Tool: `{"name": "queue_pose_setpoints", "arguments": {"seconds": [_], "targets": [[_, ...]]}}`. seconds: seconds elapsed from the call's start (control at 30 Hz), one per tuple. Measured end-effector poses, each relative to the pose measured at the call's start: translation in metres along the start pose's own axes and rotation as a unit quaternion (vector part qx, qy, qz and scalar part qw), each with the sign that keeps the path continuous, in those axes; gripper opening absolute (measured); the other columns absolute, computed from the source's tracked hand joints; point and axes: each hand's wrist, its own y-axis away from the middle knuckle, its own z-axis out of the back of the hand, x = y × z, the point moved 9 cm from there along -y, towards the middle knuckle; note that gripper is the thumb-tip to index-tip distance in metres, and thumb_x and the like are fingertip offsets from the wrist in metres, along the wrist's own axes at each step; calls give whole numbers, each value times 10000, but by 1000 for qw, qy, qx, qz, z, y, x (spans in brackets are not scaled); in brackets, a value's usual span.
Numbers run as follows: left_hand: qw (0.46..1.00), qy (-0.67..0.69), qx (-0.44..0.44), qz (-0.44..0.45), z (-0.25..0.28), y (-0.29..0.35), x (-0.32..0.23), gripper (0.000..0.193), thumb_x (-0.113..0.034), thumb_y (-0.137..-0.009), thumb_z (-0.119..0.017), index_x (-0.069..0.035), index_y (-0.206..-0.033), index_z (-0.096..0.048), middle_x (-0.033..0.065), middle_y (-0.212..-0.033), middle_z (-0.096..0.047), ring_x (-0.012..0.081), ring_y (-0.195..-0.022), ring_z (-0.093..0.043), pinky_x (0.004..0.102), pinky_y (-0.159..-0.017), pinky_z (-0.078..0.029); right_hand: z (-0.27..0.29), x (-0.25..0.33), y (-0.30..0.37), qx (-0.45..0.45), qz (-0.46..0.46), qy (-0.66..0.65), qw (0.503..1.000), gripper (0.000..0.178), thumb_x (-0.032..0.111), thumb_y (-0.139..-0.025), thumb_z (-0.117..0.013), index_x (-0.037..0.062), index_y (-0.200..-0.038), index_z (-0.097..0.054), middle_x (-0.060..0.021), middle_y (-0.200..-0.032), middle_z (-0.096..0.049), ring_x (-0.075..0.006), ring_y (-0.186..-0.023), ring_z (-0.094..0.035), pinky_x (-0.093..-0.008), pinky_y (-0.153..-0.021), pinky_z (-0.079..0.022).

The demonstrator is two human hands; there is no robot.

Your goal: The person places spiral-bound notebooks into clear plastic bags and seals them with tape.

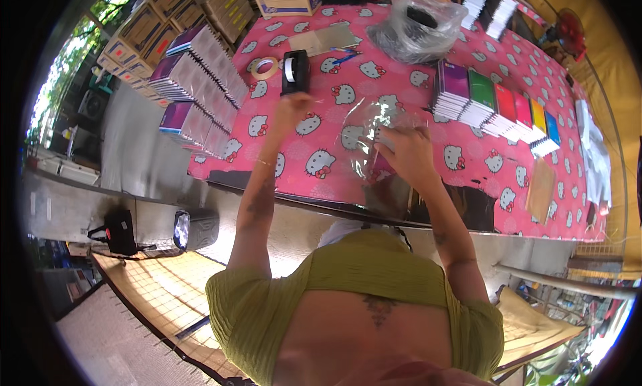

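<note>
My left hand point(291, 112) is closed at the near end of a black tape dispenser point(295, 78), which carries a roll of clear tape. Its fingers look pinched together, but what is in them is too small and blurred to make out. Near the table's front edge, my right hand point(406, 152) grips a clear plastic bag point(364, 142) with its fingers bent over it. Inside or under the shiny plastic lies a spiral-bound notebook point(381, 164), mostly hidden by glare and by the hand.
Stacks of plastic-wrapped spiral notebooks point(200, 92) stand at the left. Coloured notebook stacks point(491, 105) line the right. A roll of masking tape point(263, 68), blue pens point(344, 56) and a large plastic bag point(418, 28) lie farther back on the pink-covered table point(321, 132).
</note>
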Motion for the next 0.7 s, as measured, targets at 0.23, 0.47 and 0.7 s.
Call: {"name": "queue_pose_setpoints", "arguments": {"seconds": [0.23,0.47,0.7], "targets": [[959,140,207,-133,-122,9,-158,268,-11,-900,-677,-95,-1151,-717,33,-1075,-615,141,-996,-576,304,-872,-483,8,2,-7,2,30,10,999,299,370,-796,-748,175,-1022,-755,-55,-797,-711,-259,-763,-665,-422,-844,-434],[947,27,160,-278,-112,8,-182,156,-141,-869,-743,-143,-1024,-751,71,-1391,-463,244,-1322,-391,419,-1097,-311,42,-70,-42,-45,-46,2,998,252,269,-805,-756,113,-1001,-739,-82,-843,-723,-287,-848,-687,-437,-781,-507],[945,-25,131,-298,-110,3,-188,142,-164,-834,-758,-171,-975,-741,125,-1466,-427,323,-1388,-344,504,-1120,-281,47,-128,-17,-149,-107,-420,889,405,100,-855,-715,58,-1234,-577,-52,-1234,-606,-155,-1101,-576,-320,-900,-495]]}}
